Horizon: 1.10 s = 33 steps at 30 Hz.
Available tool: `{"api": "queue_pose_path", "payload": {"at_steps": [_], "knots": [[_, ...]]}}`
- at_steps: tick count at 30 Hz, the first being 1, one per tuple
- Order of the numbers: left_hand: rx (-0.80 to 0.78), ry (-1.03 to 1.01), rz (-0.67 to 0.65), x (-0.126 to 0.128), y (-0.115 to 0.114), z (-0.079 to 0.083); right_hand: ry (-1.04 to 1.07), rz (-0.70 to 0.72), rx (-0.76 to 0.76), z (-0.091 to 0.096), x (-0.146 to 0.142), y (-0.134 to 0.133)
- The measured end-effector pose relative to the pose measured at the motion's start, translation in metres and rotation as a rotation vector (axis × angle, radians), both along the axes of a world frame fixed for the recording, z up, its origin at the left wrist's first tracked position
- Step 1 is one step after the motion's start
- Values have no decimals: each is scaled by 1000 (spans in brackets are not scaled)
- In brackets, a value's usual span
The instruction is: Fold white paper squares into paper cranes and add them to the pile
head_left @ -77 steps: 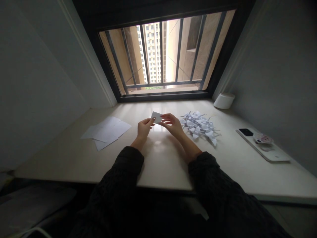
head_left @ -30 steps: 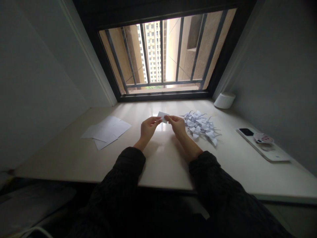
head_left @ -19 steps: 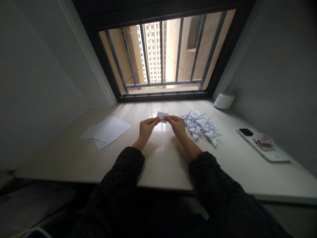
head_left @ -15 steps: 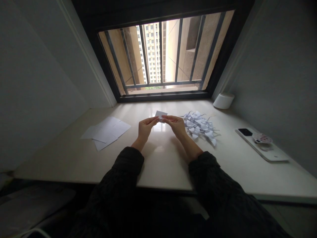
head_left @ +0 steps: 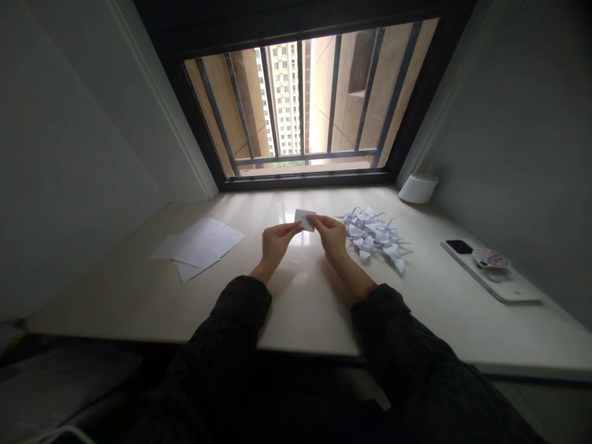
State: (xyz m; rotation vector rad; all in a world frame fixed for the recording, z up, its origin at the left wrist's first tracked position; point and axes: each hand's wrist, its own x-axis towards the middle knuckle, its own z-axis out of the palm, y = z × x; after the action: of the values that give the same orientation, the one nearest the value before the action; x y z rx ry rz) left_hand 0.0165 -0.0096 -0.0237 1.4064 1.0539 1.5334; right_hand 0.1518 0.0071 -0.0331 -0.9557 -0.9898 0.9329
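A small folded square of white paper is held up over the white ledge, in front of the window. My left hand pinches its lower left edge between thumb and fingers. My right hand grips its right side, thumb and fingertips pressed on the paper. The fingers partly hide the lower part of the square. Just right of my right hand lies a heap of folded white paper cranes. To the left, several flat white paper sheets overlap one another.
The white ledge runs below a barred window. At the right lies a white phone with a round grip on its back. A white cylindrical object stands in the back right corner. Walls close off both sides.
Both hands and the paper square have shifted slightly to the right. My right hand's fingers now sit nearer the square's upper right, and my left hand has turned slightly. The cranes and sheets stay put.
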Motion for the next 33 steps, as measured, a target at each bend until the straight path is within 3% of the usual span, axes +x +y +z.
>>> {"api": "queue_pose_path", "payload": {"at_steps": [7,11,27,33], "knots": [[-225,-320,-43,1,7,-5,-165,-54,57,2,0,-4],[-274,-467,-84,-1,10,-7,-216,-42,97,4,2,-6],[-244,-461,-54,2,8,-1,24,63,10,1,-4,-3],[-234,-459,-50,2,7,0,15,60,-8,-1,-4,0]]}}
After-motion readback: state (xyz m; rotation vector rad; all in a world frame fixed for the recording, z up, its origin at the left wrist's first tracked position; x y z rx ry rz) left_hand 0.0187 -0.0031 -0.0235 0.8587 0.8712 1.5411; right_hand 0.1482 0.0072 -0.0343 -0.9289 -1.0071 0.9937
